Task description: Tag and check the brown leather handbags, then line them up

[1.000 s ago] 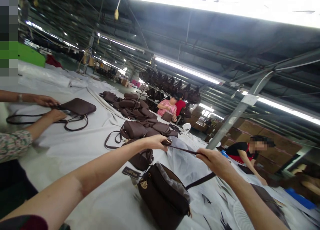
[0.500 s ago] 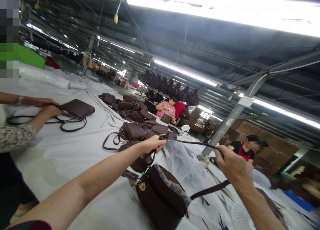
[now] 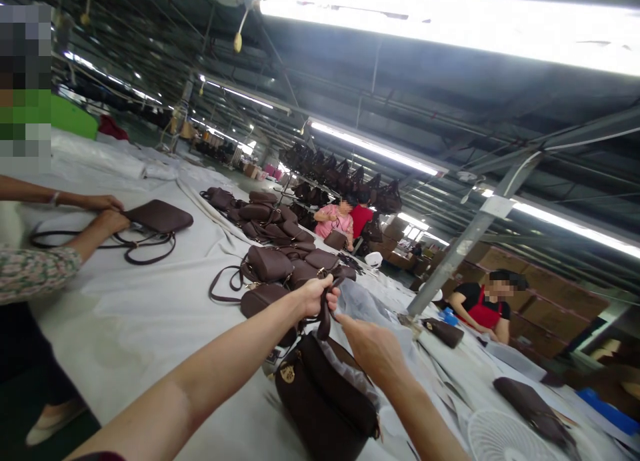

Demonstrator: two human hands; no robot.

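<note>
My left hand (image 3: pixel 320 297) is closed round the dark brown strap (image 3: pixel 325 321), which now hangs gathered in a loop below it. Close by on the right, my right hand (image 3: pixel 363 337) has its fingertips at the strap; how they grip it is partly hidden. Below both hands a dark brown bag (image 3: pixel 320 401) stands on the pale cloth, its top open, with clear plastic inside and a gold emblem (image 3: pixel 287 373) on its side.
Several brown bags (image 3: pixel 270 263) lie piled beyond my hands. At the left, a person's hands (image 3: pixel 111 214) hold another bag's strap. A white fan-like grille (image 3: pixel 500 437) and a brown bag (image 3: pixel 533 404) are at the right. People work farther back.
My right hand has come left to my left hand, and the strap stretched between them is now gathered together. The view has shifted slightly.
</note>
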